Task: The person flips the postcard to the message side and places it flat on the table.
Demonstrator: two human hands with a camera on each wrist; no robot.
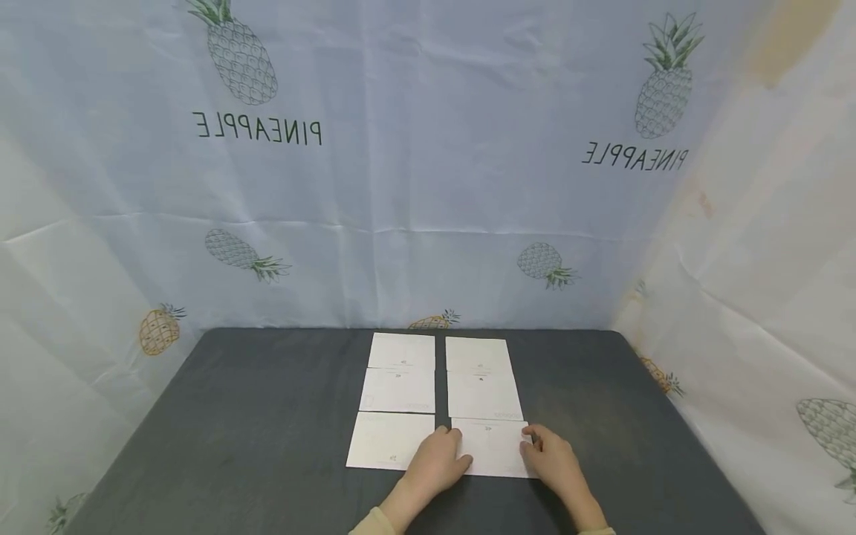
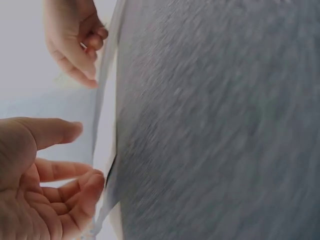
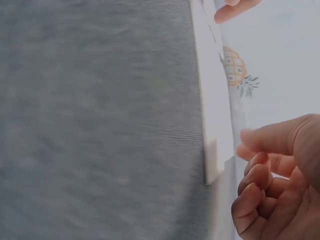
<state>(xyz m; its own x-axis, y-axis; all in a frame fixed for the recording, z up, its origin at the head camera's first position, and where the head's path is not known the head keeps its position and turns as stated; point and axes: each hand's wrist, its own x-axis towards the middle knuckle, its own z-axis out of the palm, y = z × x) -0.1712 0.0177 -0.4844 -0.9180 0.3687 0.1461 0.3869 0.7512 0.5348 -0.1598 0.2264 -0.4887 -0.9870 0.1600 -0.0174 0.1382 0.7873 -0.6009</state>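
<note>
Squaring the nearest right card [image 1: 493, 447] by the table's [image 1: 267, 446] front edge, you had your left hand [image 1: 438, 462] and right hand [image 1: 553, 457] loosely curled at its sides; light, even nudges would have aligned it best.

The head camera is looking forward and down from above the near edge of the dark table [image 1: 267, 431], taking in the whole top and the pineapple-print cloth [image 1: 428, 186] behind. Each wrist camera is sitting very close to the tabletop, looking sideways along it. All three views are sharing the nearest right-hand card [image 1: 495, 446], seen edge-on at [image 2: 107, 130] and [image 3: 210, 110].
</note>
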